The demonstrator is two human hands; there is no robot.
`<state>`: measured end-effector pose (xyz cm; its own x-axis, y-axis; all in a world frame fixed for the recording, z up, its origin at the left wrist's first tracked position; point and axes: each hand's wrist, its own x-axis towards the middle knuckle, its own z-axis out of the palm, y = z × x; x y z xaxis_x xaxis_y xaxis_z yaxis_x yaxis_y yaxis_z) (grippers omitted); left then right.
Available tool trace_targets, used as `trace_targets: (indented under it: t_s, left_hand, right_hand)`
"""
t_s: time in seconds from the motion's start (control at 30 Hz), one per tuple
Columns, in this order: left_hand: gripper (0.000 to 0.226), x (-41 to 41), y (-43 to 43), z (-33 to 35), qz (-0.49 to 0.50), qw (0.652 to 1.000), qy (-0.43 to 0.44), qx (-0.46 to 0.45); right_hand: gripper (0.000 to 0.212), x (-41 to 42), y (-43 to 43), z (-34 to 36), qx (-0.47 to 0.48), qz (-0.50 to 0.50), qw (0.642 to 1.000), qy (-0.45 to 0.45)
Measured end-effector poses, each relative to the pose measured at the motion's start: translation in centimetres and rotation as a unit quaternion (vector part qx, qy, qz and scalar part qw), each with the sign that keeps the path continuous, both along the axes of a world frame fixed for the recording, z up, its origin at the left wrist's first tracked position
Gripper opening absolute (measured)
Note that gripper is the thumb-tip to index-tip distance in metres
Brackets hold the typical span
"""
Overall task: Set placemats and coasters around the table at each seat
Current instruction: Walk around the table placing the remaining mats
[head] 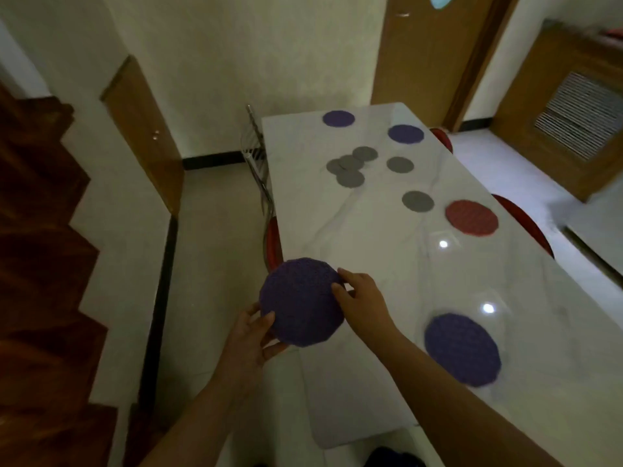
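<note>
Head view, both hands (251, 335) (362, 299) pinching purple placemat (301, 303) over table edge (286, 230), grey coasters (350, 166) clustered beyond

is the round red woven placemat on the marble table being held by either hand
No, the round red woven placemat lies alone; both hands grip a round purple woven placemat.

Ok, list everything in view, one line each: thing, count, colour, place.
table: one, white marble, centre to right
purple placemats: four; far end, far right, near right, held one at the left edge
red placemat: one, right edge
coasters: six, grey; four clustered, two apart
chairs: red seats, two right, one left; metal chair far left
doors: wooden, back wall
stairs: dark wood, left
left hand: holding held one
right hand: holding held one
</note>
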<state>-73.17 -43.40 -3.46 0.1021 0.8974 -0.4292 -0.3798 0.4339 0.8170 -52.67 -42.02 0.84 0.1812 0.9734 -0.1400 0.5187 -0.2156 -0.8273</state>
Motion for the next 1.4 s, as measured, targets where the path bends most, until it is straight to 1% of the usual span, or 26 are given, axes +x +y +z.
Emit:
trace_targets:
  t_s: [0.17,0.27,0.33,0.43,0.67,0.83,0.9,1.03,1.13,1.2,1.27,1.33,1.4]
  left_hand:
    - [0.047,-5.0,3.0,0.2,-0.080,0.997,-0.007,-0.006]
    - [0.041,-6.1,5.1,-0.2,-0.115,0.993,-0.010,-0.012]
    - [0.041,-6.6,7.0,-0.8,-0.134,0.991,-0.001,-0.020]
    - [0.040,-7.0,10.3,-1.8,-0.160,0.986,0.002,-0.036]
    - [0.039,-5.7,22.4,-3.1,-0.237,0.971,0.016,-0.033]
    - [0.038,-2.3,30.0,-3.0,-0.314,0.946,-0.007,-0.077]
    - [0.038,-0.4,32.3,-2.7,-0.341,0.937,-0.012,-0.076]
    - [0.042,3.5,36.0,-2.3,-0.393,0.917,0.012,-0.069]
    - [0.041,6.1,39.2,-2.5,-0.439,0.895,0.001,-0.084]
    - [0.041,7.7,41.7,-2.8,-0.475,0.876,-0.001,-0.088]
    - [0.041,9.1,44.4,-2.9,-0.509,0.857,0.004,-0.085]
    - [0.039,10.1,47.3,-2.8,-0.529,0.845,0.011,-0.077]
    - [0.033,10.8,50.2,-2.7,-0.537,0.840,0.022,-0.066]
  right_hand:
    - [0.044,-4.7,0.5,0.7,0.006,-0.054,0.998,-0.013]
    - [0.035,-5.8,1.0,0.6,0.000,-0.111,0.994,0.025]
    - [0.027,-5.8,2.1,0.3,-0.013,-0.146,0.988,0.047]
    - [0.023,-5.3,4.4,-0.5,-0.037,-0.167,0.981,0.086]
    - [0.015,-3.8,12.9,-2.5,-0.043,-0.229,0.955,0.182]
    - [0.016,-1.4,16.8,-1.6,-0.039,-0.303,0.923,0.235]
    - [0.017,-0.5,17.6,-1.4,-0.037,-0.342,0.906,0.246]
    - [0.020,1.5,18.5,-1.2,-0.055,-0.427,0.861,0.270]
    - [0.021,2.0,19.5,-1.3,-0.059,-0.464,0.822,0.326]
    - [0.015,1.7,20.5,-1.6,-0.032,-0.492,0.791,0.362]
    - [0.012,0.9,21.5,-1.8,-0.004,-0.532,0.757,0.379]
    - [0.013,-0.3,22.3,-2.2,0.026,-0.577,0.715,0.393]
    - [0.015,-1.7,22.6,-2.6,0.066,-0.622,0.663,0.412]
